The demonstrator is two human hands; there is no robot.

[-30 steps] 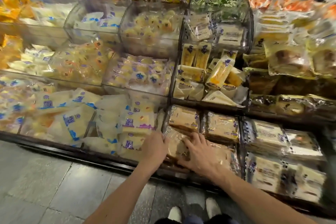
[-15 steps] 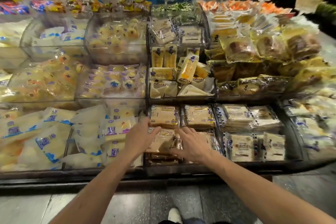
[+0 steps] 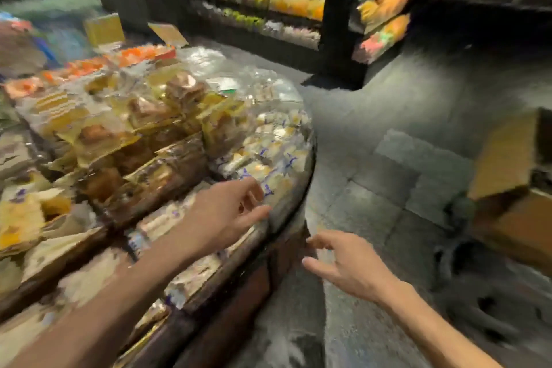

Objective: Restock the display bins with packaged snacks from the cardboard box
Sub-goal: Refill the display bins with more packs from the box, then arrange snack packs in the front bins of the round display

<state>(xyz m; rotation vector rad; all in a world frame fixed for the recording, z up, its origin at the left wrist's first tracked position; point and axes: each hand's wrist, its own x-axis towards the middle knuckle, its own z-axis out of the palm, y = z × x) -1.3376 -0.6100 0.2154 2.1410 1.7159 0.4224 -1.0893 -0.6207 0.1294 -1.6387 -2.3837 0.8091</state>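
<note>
The view is blurred by motion. The display bins filled with packaged snacks curve along the left side. My left hand hovers over the bins' right end with loosely bent fingers, holding nothing. My right hand is out over the grey floor to the right of the display, fingers spread and empty. The cardboard box stands open at the right edge, well beyond my right hand.
A dark shelf unit with bright orange, yellow and pink packs stands at the back. Grey floor tiles lie between display and box. A dark cart-like shape sits under the box. Yellow price cards stand above the bins.
My head has swung right, from the bins toward the aisle and box. Both hands have come off the packets in the front bin; the right hand has moved out over the floor.
</note>
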